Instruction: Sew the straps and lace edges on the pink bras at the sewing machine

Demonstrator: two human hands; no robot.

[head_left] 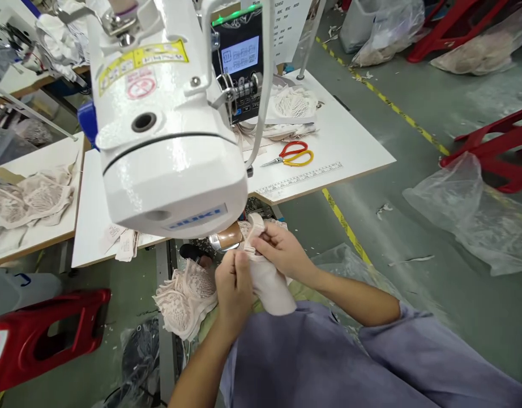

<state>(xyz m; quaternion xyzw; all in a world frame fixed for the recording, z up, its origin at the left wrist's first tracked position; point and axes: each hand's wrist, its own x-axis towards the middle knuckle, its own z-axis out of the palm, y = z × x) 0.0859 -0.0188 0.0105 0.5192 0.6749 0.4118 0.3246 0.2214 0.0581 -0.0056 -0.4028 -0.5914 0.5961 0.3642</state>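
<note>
A pale pink bra (272, 286) is held between my two hands in front of the sewing machine's head. My left hand (234, 289) pinches its edge, thumb pressed against curled fingers. On the other side my right hand (284, 247) grips a folded strap end (256, 225) with thumb and fingers. The smooth back of one cup hangs below the hands, over my lap. To the left of my left hand, lace cups (187, 300) hang down beside the table leg; whether they belong to the same piece I cannot tell.
The white sewing machine (171, 175) stands close ahead, with a control screen (239, 56) behind it. Scissors (292, 154) and a ruler marking (301, 178) are on the white table (354, 153). More bra pieces (40, 195) lie left. Red stools (48, 340) and plastic bags (477, 209) stand around.
</note>
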